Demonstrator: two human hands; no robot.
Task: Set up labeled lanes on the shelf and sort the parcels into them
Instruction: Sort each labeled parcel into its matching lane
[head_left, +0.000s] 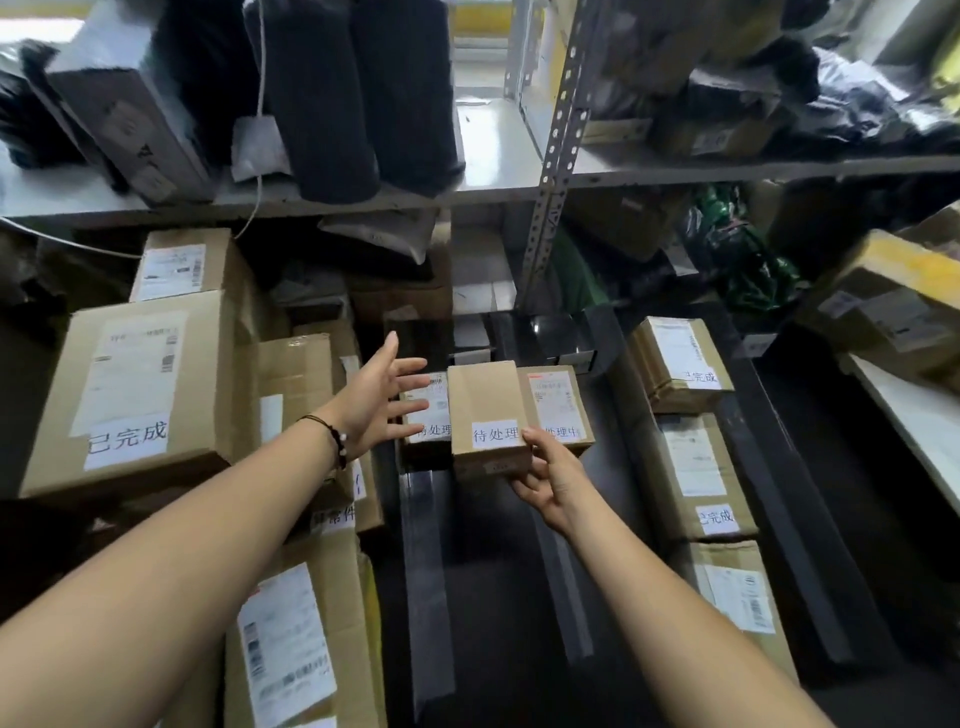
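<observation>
Gripping the middle parcel (485, 405) of three small labelled ones with right hand (550, 483), left hand (379, 405) spread open alongside; three more boxes (691, 457) lining the neighbouring lane.

Perforated grey steel upright (558, 171) carries pale upper shelf board (488, 140); bright light upper left, dim below

right hand (551, 483) holding parcel (483, 402), left hand (378, 402) spread

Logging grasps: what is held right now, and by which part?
The right hand grips the small cardboard box labelled 待处理 by its near right corner; the left hand, fingers spread, holds nothing.
</observation>
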